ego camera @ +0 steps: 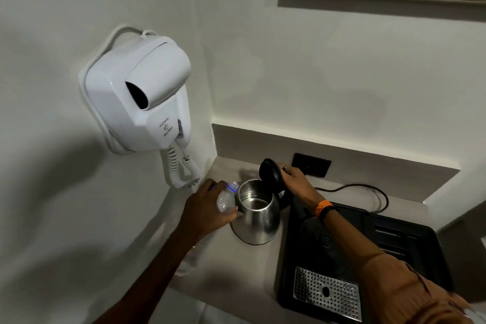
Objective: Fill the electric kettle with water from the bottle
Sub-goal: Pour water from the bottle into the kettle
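A steel electric kettle (259, 221) stands on the pale counter with its black lid (269, 173) swung up. Some water shows inside it. My right hand (298, 179) rests on the raised lid and the handle behind it. My left hand (207, 209) grips a clear plastic bottle (226, 198) with a blue ring at its neck. The bottle is tilted, its mouth at the kettle's left rim. No cap is on it. I cannot tell whether water is flowing.
A black tray (426, 244) with the round kettle base (326, 241) and a perforated metal drip plate (326, 292) lies to the right. A black cord (378, 192) runs behind. A white hair dryer (139, 97) hangs on the left wall, its coiled cord (181, 171) dangling near the bottle.
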A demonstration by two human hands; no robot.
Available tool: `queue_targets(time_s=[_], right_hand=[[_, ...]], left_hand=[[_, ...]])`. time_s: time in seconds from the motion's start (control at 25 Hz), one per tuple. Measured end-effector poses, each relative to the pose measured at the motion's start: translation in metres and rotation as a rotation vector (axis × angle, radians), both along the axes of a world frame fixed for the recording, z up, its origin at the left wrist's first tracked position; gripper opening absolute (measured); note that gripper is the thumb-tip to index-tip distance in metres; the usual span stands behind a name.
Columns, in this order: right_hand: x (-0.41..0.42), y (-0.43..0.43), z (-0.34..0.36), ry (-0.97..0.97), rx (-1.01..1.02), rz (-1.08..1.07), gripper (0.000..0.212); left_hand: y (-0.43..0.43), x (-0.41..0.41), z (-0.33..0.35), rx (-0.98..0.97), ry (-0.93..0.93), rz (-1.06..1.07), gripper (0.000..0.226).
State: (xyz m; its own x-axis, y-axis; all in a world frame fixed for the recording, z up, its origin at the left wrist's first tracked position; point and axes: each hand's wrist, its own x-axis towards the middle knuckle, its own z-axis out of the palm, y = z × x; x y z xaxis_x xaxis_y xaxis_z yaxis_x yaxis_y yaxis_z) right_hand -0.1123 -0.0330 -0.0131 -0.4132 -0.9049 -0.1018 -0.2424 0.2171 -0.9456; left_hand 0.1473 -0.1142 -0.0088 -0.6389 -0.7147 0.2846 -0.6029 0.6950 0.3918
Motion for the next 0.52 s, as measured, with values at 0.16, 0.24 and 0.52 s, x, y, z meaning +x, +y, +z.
queue_targets(time_s=[0.16,0.24,0.52], right_hand=[[0.002,0.002,0.002,-0.019,-0.012,-0.006,0.028],[0.003,0.003,0.002,-0.029,-0.025,-0.003,0.03],[0.006,0.004,0.005,-0.065,-0.001,-0.026,0.039]], left_hand=[[-0.004,-0.019,0.025,-0.042,-0.478,-0.155,0.066],[-0.007,-0.028,0.032,-0.094,-0.575,-0.178,0.067],[-0.005,-0.05,0.044,-0.217,-0.824,-0.146,0.072]])
